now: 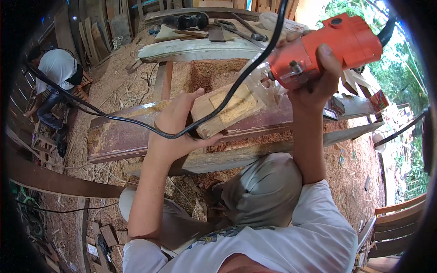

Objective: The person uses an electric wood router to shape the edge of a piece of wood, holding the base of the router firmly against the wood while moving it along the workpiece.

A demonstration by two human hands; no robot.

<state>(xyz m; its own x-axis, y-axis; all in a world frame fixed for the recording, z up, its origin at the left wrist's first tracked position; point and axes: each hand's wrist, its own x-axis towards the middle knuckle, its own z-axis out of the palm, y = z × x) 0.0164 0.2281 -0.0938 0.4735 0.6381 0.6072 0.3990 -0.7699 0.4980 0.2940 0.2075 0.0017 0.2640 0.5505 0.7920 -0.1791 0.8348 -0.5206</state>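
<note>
My left hand grips the near end of a pale wooden block, fingers on one side and thumb along the other. A lighter, rough-looking rectangular patch shows on its upper face. In my right hand is an orange-red trim router, tilted, its body wrapped by my fingers and thumb. The router's clear plastic base is at the block's right end; whether they touch I cannot tell. A black power cord passes over my left hand and in front of the block.
Beneath the block lies a reddish-brown board, with a long timber nearer me. Beyond, a white-edged plank bears a hammer and a dark power tool. Wood shavings cover the floor. Another person bends at the far left.
</note>
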